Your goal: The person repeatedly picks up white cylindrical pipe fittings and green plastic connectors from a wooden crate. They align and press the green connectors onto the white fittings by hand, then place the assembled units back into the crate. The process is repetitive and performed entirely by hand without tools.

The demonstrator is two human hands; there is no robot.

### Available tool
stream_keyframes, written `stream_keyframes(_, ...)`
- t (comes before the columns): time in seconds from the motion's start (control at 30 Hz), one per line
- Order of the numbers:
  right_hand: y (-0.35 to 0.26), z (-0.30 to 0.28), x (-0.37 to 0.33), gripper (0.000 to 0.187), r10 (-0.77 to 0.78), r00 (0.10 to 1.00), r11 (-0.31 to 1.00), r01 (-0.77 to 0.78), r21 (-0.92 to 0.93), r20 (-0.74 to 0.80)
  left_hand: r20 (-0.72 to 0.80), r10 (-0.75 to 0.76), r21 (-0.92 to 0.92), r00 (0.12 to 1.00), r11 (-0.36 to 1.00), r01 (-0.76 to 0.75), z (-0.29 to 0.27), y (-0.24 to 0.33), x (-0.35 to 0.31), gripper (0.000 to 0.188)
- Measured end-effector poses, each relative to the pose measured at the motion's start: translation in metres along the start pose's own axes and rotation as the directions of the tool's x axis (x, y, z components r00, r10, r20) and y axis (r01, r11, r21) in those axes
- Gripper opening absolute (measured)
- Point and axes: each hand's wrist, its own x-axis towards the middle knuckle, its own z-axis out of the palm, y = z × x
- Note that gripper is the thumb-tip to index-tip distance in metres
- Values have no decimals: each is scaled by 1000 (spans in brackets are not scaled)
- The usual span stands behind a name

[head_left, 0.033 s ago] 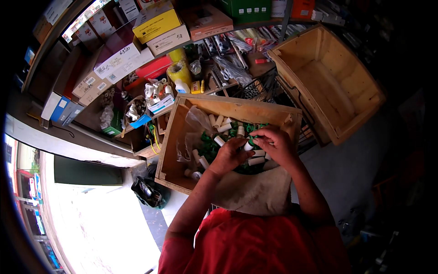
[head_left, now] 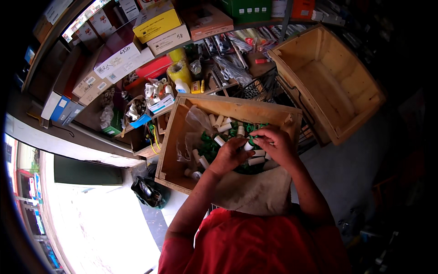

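Above the wooden drawer box [head_left: 244, 106], my two hands meet at a small white plastic cylinder with a green part [head_left: 248, 146]. My left hand [head_left: 230, 156] is closed around its lower left side. From the right, my right hand [head_left: 277, 145] pinches the green part between thumb and fingers. My fingers cover much of this piece, so its exact kind stays unclear. Beneath lie several white plastic tubes [head_left: 219, 140] mixed with green plastic pieces [head_left: 209, 146]. A clear plastic bag [head_left: 196, 118] rests inside the box at the left. A beige cloth [head_left: 251, 194] hangs over its near edge.
To the right stands a second wooden box [head_left: 326, 77], tilted. A shelf behind carries cardboard boxes [head_left: 119, 55], yellow tape rolls [head_left: 179, 72], packaged tools [head_left: 230, 66] and a carton of white fittings [head_left: 159, 98]. A dark bag [head_left: 149, 192] sits on the floor at the left.
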Motion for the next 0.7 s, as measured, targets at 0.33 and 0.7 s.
stream_keyframes(0.33,-2,0,-1,19,-4,1000,999,3,48,15,22,-25,-75,999,997,27,-3,13,-3,34)
stream_keyframes(0.7,0,-1,0,23,-71,993,996,75,-40,94,-37,-48,-173,998,984,41,-2,20,-5,33)
